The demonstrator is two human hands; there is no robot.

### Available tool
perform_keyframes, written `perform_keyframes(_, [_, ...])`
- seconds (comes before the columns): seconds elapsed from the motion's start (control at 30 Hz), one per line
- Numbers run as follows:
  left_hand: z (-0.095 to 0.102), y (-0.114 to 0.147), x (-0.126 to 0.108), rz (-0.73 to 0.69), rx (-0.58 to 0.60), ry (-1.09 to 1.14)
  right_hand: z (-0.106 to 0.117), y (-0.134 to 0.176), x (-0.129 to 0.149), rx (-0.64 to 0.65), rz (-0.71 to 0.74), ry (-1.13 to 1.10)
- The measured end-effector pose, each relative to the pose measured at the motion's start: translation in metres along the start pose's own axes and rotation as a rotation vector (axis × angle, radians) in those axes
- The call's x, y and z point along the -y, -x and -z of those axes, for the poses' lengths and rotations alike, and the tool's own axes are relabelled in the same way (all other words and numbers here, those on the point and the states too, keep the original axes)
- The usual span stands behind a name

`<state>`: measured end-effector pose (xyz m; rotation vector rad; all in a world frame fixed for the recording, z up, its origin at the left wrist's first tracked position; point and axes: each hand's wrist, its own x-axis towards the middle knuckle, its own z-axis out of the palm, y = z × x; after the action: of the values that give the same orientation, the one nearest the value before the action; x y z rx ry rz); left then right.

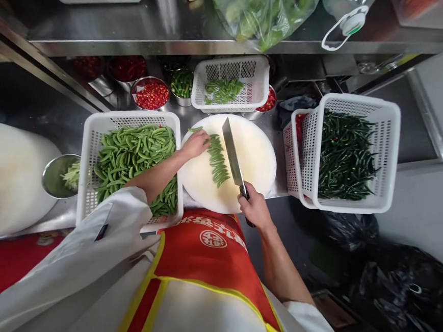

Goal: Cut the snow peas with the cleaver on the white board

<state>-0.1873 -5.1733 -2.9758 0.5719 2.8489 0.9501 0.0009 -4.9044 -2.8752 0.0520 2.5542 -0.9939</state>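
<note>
Right now, a row of green pods (217, 161) lies side by side on the round cutting board (259, 148) at the centre of the frame. The right hand (255, 207), at the board's lower right edge, is wrapped firmly around the handle of a knife (232, 151); its blade slants toward the upper left, just right of the row. The left hand (195, 145) reaches over the board's left edge, its fingertips near the row's upper end. A single pod (195, 129) shows just beside it, but whether the fingers pinch anything I cannot tell.

Judging by the amounts, most of the work is still left. A big heap of whole pods (130, 153) fills much of the white basket (84, 170) at left of centre, while the smaller basket (226, 108) at upper centre holds only a modest pile of green pieces (223, 90), apparently cut. The row seems arranged but not yet sliced.
</note>
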Motion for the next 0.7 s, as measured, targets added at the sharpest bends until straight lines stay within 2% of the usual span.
perform_keyframes(0.1, [0.007, -0.005, 0.003, -0.069, 0.017, 0.028, 0.008, -0.006, 0.015, 0.026, 0.009, -0.03])
perform_keyframes(0.23, [0.01, -0.012, 0.005, -0.189, 0.101, 0.028, 0.009, -0.026, 0.03, 0.077, 0.018, -0.018])
perform_keyframes(0.5, [0.007, -0.016, 0.01, -0.228, 0.148, 0.054, 0.011, -0.055, 0.044, 0.167, 0.024, 0.095])
perform_keyframes(0.7, [0.003, -0.012, 0.009, -0.227, 0.124, 0.082, 0.004, -0.066, 0.049, 0.221, -0.027, 0.162])
